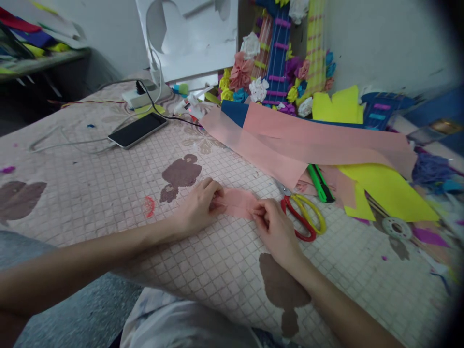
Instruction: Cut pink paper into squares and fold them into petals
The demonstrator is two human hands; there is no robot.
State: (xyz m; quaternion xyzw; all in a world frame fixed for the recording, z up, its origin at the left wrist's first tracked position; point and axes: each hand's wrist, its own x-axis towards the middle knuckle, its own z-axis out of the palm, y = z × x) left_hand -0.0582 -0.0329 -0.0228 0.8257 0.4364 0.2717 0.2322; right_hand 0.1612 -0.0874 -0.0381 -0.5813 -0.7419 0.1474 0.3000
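Note:
A small folded piece of pink paper [237, 203] lies on the tiled-pattern tablecloth [108, 193] between both hands. My left hand [199, 208] pinches its left end with curled fingers. My right hand [273, 227] pinches its right end, fingers pressed together. Red and yellow scissors [302, 215] lie just right of my right hand, apart from it.
Long pink paper sheets [308, 140], yellow paper [387, 191] and a green cutter [321, 183] lie at the right. A phone [137, 129] on a cable, a power strip [145, 94] and a glue gun [190, 104] sit behind. Paper flowers on a coloured frame [275, 63] stand at the back.

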